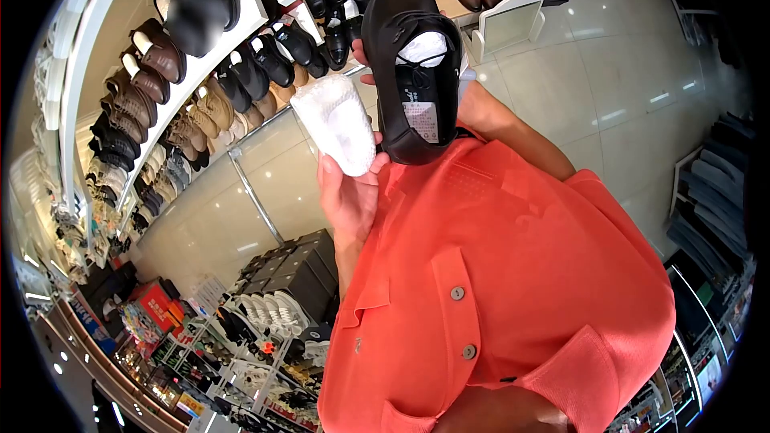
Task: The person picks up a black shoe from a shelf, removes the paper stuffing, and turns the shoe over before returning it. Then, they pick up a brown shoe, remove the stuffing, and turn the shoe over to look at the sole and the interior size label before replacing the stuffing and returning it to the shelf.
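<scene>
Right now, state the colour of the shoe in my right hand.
The shoe is black; it shows best in the head view.

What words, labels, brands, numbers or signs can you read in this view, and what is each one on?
No text can be read with certainty.
White label inside the black lace-up shoe: printed, too small to read.
Pale insole mark just above that label: too small to read.
Red box, lower left: pale lettering, too blurred.
Small chest emblem on the red shirt: too small to make out.
</scene>
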The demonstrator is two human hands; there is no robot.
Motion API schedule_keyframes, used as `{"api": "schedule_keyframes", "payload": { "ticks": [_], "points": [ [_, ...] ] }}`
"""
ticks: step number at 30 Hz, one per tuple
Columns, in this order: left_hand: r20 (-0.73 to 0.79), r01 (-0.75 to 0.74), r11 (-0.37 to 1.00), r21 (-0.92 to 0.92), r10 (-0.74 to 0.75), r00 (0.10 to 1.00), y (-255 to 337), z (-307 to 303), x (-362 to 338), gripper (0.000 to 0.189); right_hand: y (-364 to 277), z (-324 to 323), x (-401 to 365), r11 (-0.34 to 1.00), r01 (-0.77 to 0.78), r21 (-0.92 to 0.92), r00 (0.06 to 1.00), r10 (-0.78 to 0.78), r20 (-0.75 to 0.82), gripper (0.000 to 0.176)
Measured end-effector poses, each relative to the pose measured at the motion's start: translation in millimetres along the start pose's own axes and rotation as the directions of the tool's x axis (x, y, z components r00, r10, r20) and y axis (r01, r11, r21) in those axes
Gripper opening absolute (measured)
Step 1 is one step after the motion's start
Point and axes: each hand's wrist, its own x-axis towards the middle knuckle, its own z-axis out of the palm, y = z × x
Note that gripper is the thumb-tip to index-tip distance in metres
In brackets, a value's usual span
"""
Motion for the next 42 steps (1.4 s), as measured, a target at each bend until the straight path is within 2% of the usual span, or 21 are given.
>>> {"api": "schedule_keyframes", "payload": {
  "ticks": [3, 5, 6, 7, 8, 9, 10, 12, 13, 16, 18, 19, 20, 21, 22, 23, 24, 27, 29, 32, 42],
  "points": [
    [0.027, 0.013, 1.000, -0.004, -0.013, 1.000, -2, 1, 3, 0.059, 2, 10, -6, 1.000, -0.010, -0.001, 1.000, 0.010, -0.029, 0.093],
    [0.023, 0.003, 0.999, -0.045, -0.002, 1.000, -4, 3, 3, 0.060, 4, 17, -8, 0.950, 0.090, -0.300, 0.995, -0.101, -0.022, 0.092],
    [0.022, 0.004, 0.999, -0.046, -0.003, 1.000, -5, 4, 2, 0.060, 3, 16, -9, 0.950, 0.090, -0.300, 0.995, -0.101, -0.023, 0.092],
    [0.017, 0.008, 0.999, -0.040, -0.007, 1.000, -6, 5, 1, 0.064, 2, 11, -8, 0.999, -0.019, -0.034, 0.999, 0.020, 0.029, 0.092],
    [0.010, 0.011, 0.999, -0.034, -0.011, 1.000, -7, 5, 0, 0.069, 0, 3, -6, 0.963, -0.147, 0.226, 0.986, 0.124, 0.111, 0.092],
    [0.008, 0.011, 0.999, -0.035, -0.011, 1.000, -8, 6, -2, 0.069, -5, -28, 9, 0.996, -0.091, -0.009, 0.957, 0.090, 0.277, 0.084],
    [0.034, 0.018, 0.999, -0.027, -0.018, 0.999, -8, 6, -3, 0.071, -2, -31, 8, 0.996, -0.093, -0.008, 0.957, 0.091, 0.276, 0.084],
    [0.060, 0.025, 0.999, -0.020, -0.024, 0.998, -10, 5, -3, 0.073, 1, -36, 5, 0.893, 0.112, -0.435, 0.976, -0.016, 0.219, 0.078],
    [0.075, 0.023, 1.000, 0.004, -0.023, 0.997, -11, 4, -3, 0.071, -14, -45, 21, 0.975, -0.158, -0.157, 0.981, 0.173, 0.089, 0.072],
    [0.097, 0.018, 1.000, 0.002, -0.018, 0.995, -11, 4, -2, 0.067, -11, -44, 15, 0.983, -0.153, -0.100, 0.978, 0.165, 0.127, 0.078],
    [0.105, 0.018, 1.000, -0.025, -0.015, 0.994, -11, 4, 0, 0.065, -7, -11, 5, 0.991, -0.109, -0.078, 0.989, 0.116, 0.088, 0.082],
    [0.031, 0.026, 0.997, -0.074, -0.024, 0.999, -10, 5, 1, 0.064, -4, 9, 0, 0.996, -0.062, -0.057, 0.997, 0.064, 0.046, 0.085],
    [-0.040, 0.032, 0.992, -0.124, -0.037, 0.999, -9, 5, 4, 0.063, -2, 18, -1, 0.992, -0.006, -0.128, 0.999, 0.000, -0.046, 0.087],
    [-0.030, 0.026, 0.992, -0.127, -0.030, 0.999, -9, 3, 8, 0.056, -6, 16, 5, 0.980, 0.045, -0.192, 0.992, -0.066, -0.105, 0.083],
    [-0.136, 0.029, 0.993, -0.116, -0.045, 0.990, -9, 4, 10, 0.054, -8, 15, 10, 0.962, 0.093, -0.256, 0.977, -0.137, -0.162, 0.079],
    [-0.163, 0.047, 0.995, -0.090, -0.061, 0.985, -10, 6, 13, 0.052, -8, 15, 5, 0.933, 0.172, -0.315, 0.928, -0.260, -0.265, 0.070],
    [-0.190, 0.063, 0.996, -0.063, -0.074, 0.979, -9, 13, 16, 0.049, -5, 18, 10, 0.941, 0.208, -0.265, 0.908, -0.287, -0.306, 0.066],
    [-0.266, 0.173, 0.985, 0.023, -0.160, 0.950, -15, 10, 16, 0.056, -3, 27, 6, 0.935, 0.125, -0.332, 0.881, -0.259, -0.396, 0.061],
    [-0.342, 0.205, 0.975, 0.088, -0.164, 0.925, -21, 10, 14, 0.062, -1, 29, 5, 0.919, 0.140, -0.369, 0.870, -0.292, -0.397, 0.061],
    [-0.281, 0.241, 0.970, 0.043, -0.220, 0.934, -24, -4, 16, 0.055, 0, 27, 5, 0.911, 0.161, -0.380, 0.872, -0.312, -0.378, 0.060],
    [-0.308, 0.267, 0.961, 0.080, -0.230, 0.923, -26, -3, 14, 0.059, 1, 21, 1, 0.903, 0.200, -0.379, 0.858, -0.348, -0.377, 0.060]
  ]
}}
